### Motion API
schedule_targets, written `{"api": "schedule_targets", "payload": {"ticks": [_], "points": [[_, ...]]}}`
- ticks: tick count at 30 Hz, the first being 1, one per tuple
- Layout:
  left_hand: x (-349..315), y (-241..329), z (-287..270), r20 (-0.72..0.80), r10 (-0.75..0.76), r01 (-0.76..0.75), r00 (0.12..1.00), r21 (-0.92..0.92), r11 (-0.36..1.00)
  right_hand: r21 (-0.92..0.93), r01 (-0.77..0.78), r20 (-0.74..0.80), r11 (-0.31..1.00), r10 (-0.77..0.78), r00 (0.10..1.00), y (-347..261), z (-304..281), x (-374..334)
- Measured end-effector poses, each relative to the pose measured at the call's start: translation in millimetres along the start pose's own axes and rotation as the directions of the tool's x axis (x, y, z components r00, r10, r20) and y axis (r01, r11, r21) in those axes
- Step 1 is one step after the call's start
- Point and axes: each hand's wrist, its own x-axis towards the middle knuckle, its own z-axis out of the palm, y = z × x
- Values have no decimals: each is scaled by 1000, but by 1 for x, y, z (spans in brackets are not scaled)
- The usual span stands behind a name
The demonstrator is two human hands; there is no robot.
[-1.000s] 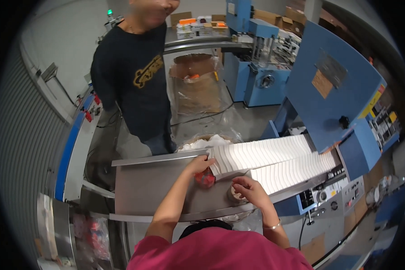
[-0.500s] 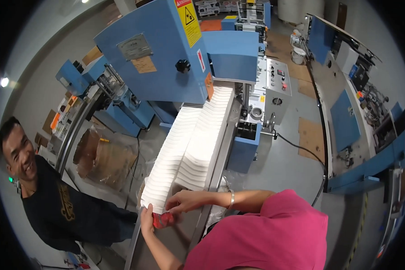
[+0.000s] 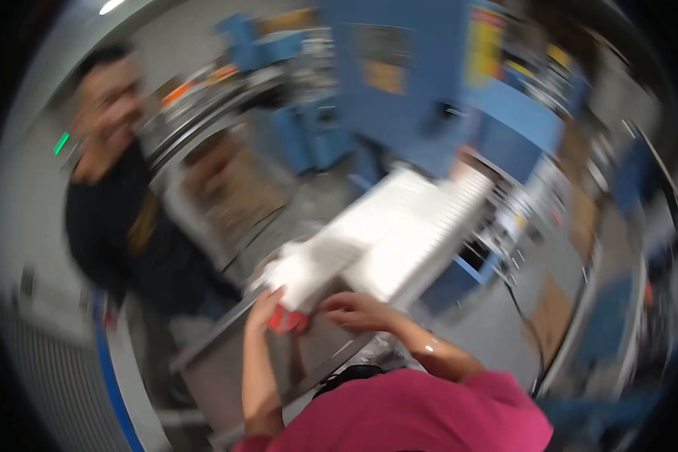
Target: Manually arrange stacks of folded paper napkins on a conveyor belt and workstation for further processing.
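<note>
Two rows of stacked white, soft-looking sheets or pads lie on a metal conveyor bed. At the near end of the left row is a small red, crumpled-looking thing; its kind is too blurred to tell. My left hand grips it at its left side, with fingertips up against the white stack. My right hand hovers to the right of it, fingers loosely stretched and apart, holding nothing. A bracelet circles my right wrist.
A large blue machine with a yellow label stands at the far end of the rows. A person in a dark top stands at the left. A clear plastic-covered cardboard piece lies behind. A black cable runs along the floor at right.
My head view has swung left, blurring the scene. My right hand has drawn away from the red thing to the right. The left hand stays at it.
</note>
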Motion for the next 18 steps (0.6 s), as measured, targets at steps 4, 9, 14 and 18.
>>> {"api": "schedule_targets", "payload": {"ticks": [4,9,14,18], "points": [[6,-6,23,-25,37,-28,999,286,958,114,-125,-139,986,141,980,-9,1,-30],[-1,15,41,-5,43,-40,999,240,970,75,-132,-135,989,141,981,-9,-9,-13],[20,0,3,22,121,-123,992,206,971,-184,-28,-129,982,4,992,2,-25,53],[26,30,24,-52,13,-7,999,102,995,-34,-30,-382,999,15,924,-14,-42,75]]}}
